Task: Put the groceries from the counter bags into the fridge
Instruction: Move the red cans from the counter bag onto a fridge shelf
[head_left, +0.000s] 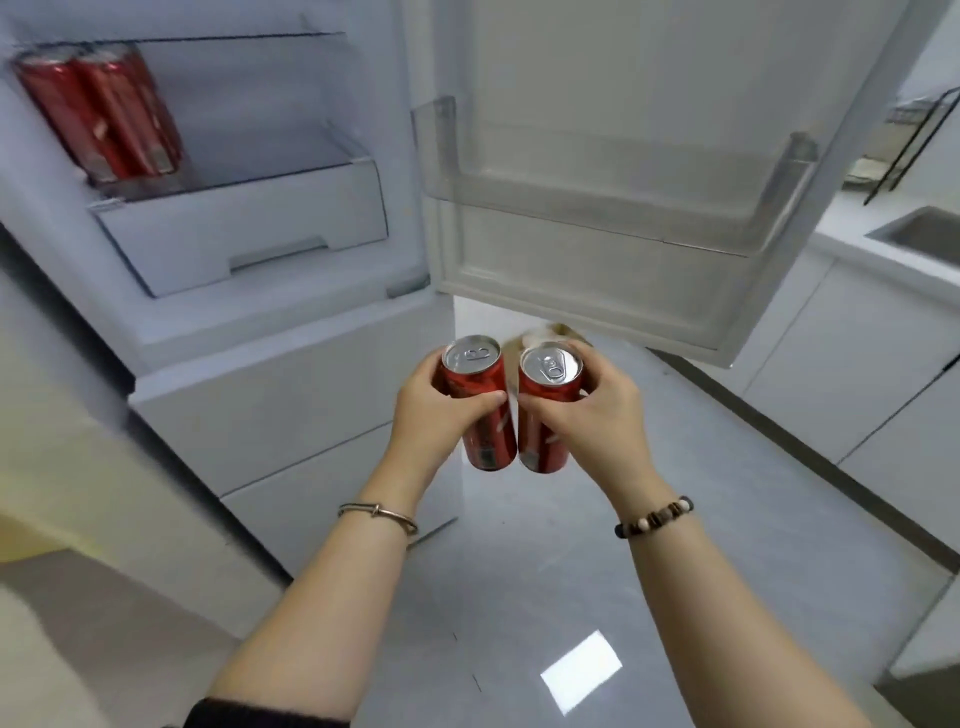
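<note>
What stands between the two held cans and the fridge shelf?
Nothing visible. The door is open, and the shelf is bare right of the stored cans. The left hand grips the left can, the right hand the right can.

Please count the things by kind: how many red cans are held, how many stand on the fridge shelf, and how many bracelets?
Red cans held: 2, one in the left hand, one in the right hand
Red cans on the fridge shelf: 2 clear; blur may hide more
Bracelets: 2
Total: 6
</note>
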